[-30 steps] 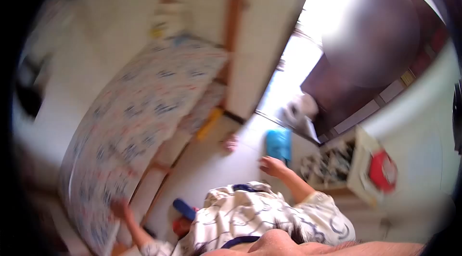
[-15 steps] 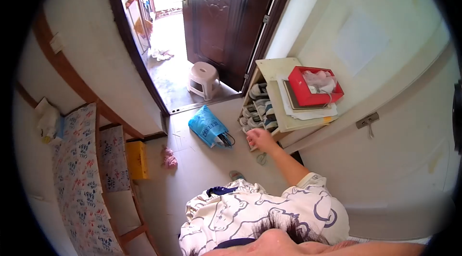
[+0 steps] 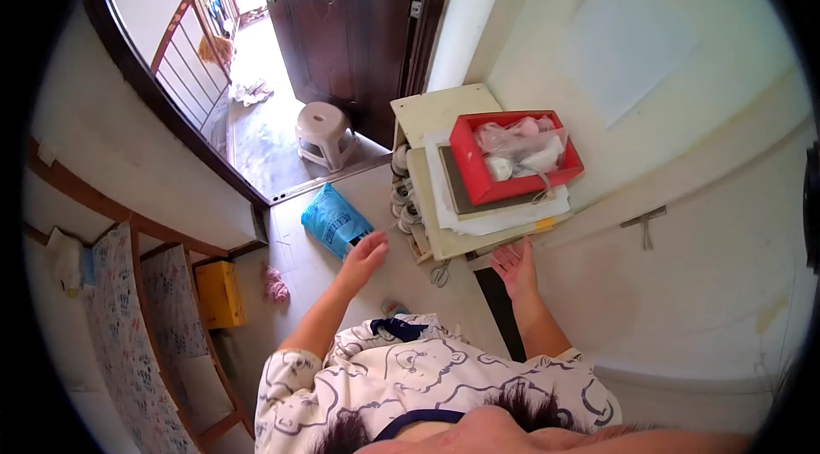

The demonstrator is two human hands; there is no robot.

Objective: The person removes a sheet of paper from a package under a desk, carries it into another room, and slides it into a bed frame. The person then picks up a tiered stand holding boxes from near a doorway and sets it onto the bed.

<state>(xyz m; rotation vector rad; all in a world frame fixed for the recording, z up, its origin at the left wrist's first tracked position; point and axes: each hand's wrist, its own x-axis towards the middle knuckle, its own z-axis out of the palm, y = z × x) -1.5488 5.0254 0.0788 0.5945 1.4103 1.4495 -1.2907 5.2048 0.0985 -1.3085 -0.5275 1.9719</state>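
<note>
My left hand (image 3: pixel 367 256) hovers over the near end of a blue bag (image 3: pixel 333 216) on the floor, its fingers loosely stretched and holding nothing I can see. My right hand (image 3: pixel 515 269) has its fingers spread, palm up, close to the near edge of a cream shoe cabinet (image 3: pixel 444 98); whether the fingertips touch it I cannot tell. On the cabinet top lie white papers (image 3: pixel 547 202), a dark flat board (image 3: pixel 455 185) and a red box (image 3: pixel 483 192) with plastic-wrapped items inside. Several shoes (image 3: pixel 406 202) show in the cabinet's open side.
A brown door (image 3: pixel 342 35) stands ajar, with a pale plastic stool (image 3: pixel 323 131) by the threshold. Pink cloth (image 3: pixel 274 285) lies on the floor near a yellow box (image 3: pixel 219 294). Shelving (image 3: pixel 120 300) lines the left side. A wire item (image 3: pixel 440 273) sits below the cabinet.
My left hand has come into view over the blue bag. My right hand has moved right, from the cabinet's shoe side to its near edge. The view has shifted closer to the cabinet.
</note>
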